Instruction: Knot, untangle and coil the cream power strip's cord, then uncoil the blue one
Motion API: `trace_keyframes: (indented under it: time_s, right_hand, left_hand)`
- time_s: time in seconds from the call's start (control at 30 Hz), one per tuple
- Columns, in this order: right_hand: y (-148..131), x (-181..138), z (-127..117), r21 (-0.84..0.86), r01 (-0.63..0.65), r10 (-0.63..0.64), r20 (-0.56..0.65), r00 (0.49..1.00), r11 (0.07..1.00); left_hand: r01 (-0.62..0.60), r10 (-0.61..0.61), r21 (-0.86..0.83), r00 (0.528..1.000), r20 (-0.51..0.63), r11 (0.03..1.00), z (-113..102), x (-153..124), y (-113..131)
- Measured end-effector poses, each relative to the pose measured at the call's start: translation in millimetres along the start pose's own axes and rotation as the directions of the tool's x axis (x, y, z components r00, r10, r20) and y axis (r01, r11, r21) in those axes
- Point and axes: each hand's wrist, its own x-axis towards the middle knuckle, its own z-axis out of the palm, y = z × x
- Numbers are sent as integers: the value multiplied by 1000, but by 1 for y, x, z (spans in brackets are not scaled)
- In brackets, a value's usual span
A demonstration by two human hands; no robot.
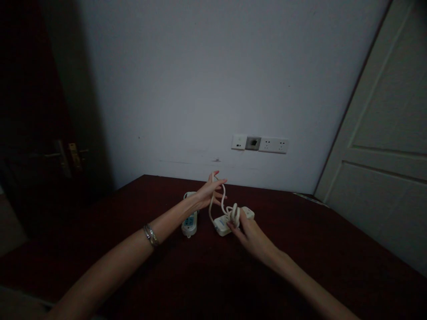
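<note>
A white power strip (224,222) lies on the dark red table (327,249), with its white cord (223,200) partly wound round it. My right hand (251,232) rests on the strip and pinches the coiled cord at its top. My left hand (210,190) is raised above the table with a loop of the cord held between its fingers. A second white power strip (190,221) lies just left of the first one, partly behind my left forearm, which wears a metal bracelet (151,235).
A row of wall sockets (260,144) sits on the pale wall behind the table. A dark door with a brass handle (65,158) stands at the left. A white panelled door (390,164) is at the right, beside the table's edge.
</note>
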Motion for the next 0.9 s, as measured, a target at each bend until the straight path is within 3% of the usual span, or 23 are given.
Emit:
trace_keyframes:
  time_s: [0.07, 0.23, 0.57, 0.7, 0.77, 0.83, 0.9]
  right_hand:
    - [-1, -2, 7, -46, 7, -4, 69, 998, 999]
    - [-4, -6, 21, -121, -27, 44, 143, 989, 992]
    - [8, -20, 28, 27, 9, -14, 209, 978, 1000]
    - [6, -20, 13, -37, -17, 25, 232, 972, 999]
    - [-2, -14, -4, -120, -75, 95, 169, 981, 990]
    - [-9, -4, -20, -123, -129, 127, -24, 992, 984]
    - [-13, 9, -27, -54, -102, 85, -254, 963, 993]
  left_hand:
    - [11, -10, -83, 1000, 17, 996, 4, 3, -3]
    - [14, -49, -180, 980, -191, 983, 13, 12, -8]
    - [56, -67, -149, 996, -65, 987, 15, 11, -7]
    - [52, -59, -108, 996, -64, 993, 15, 7, -6]
    - [33, -41, -92, 996, -83, 995, 15, 6, -7]
    - [15, -20, -75, 997, -77, 997, 15, 6, -8]
    - [-2, -1, -54, 999, -52, 999, 17, 6, -8]
